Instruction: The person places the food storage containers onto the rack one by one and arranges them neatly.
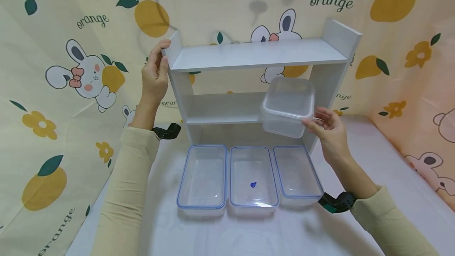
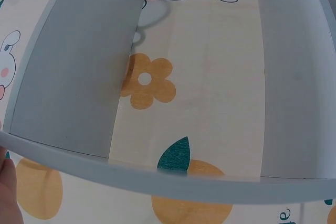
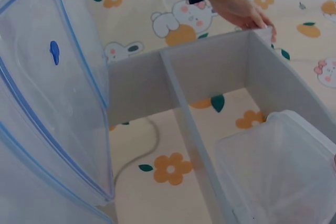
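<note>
A white shelf unit (image 1: 259,53) stands at the back, and my left hand (image 1: 154,70) holds the upper front corner of its left side panel. The right wrist view also shows the left hand (image 3: 244,11) on that corner. My right hand (image 1: 330,133) pinches a frosted plastic container with a lid (image 1: 288,104) by its lower right corner. The container is tilted, in front of the right part of the middle shelf board (image 1: 225,108). In the right wrist view, the frosted container (image 3: 278,166) overlaps the shelf opening.
Three clear boxes with blue rims, a left box (image 1: 202,177), a middle box (image 1: 253,165) with a small blue mark, and a right box (image 1: 296,171), stand in a row before the shelf on a white table (image 1: 227,236). A patterned cloth (image 1: 213,3) hangs behind.
</note>
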The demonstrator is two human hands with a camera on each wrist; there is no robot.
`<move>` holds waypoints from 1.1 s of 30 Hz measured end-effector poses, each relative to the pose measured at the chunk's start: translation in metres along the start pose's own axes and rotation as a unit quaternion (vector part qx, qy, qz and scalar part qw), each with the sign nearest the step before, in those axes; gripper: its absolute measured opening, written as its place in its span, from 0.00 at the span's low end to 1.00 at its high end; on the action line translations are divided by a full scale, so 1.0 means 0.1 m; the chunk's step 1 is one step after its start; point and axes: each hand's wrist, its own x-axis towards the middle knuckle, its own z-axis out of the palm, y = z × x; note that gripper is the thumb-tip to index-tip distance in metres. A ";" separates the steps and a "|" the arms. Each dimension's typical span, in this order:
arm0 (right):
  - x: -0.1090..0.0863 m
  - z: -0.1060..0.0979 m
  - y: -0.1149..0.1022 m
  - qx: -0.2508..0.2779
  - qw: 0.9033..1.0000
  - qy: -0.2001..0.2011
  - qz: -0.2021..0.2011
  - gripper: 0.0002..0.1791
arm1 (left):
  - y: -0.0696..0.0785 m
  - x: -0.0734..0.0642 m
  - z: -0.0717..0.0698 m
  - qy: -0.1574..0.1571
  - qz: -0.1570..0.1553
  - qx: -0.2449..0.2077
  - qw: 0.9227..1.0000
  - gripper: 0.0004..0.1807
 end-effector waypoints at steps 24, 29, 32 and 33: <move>-0.31 0.11 0.18 -0.312 0.874 0.053 -0.369 0.23 | 0.00 0.00 0.00 0.004 0.006 0.006 1.000 0.19; -0.33 0.18 0.27 -0.340 0.835 0.026 -0.431 0.30 | -0.01 0.00 0.00 0.005 0.006 0.002 1.000 0.18; -0.35 0.22 0.32 -0.359 0.821 0.015 -0.443 0.33 | -0.02 0.00 0.00 0.003 0.007 0.000 1.000 0.18; -0.36 0.23 0.34 -0.364 0.818 0.012 -0.445 0.33 | -0.02 0.00 0.00 0.003 0.007 0.000 1.000 0.18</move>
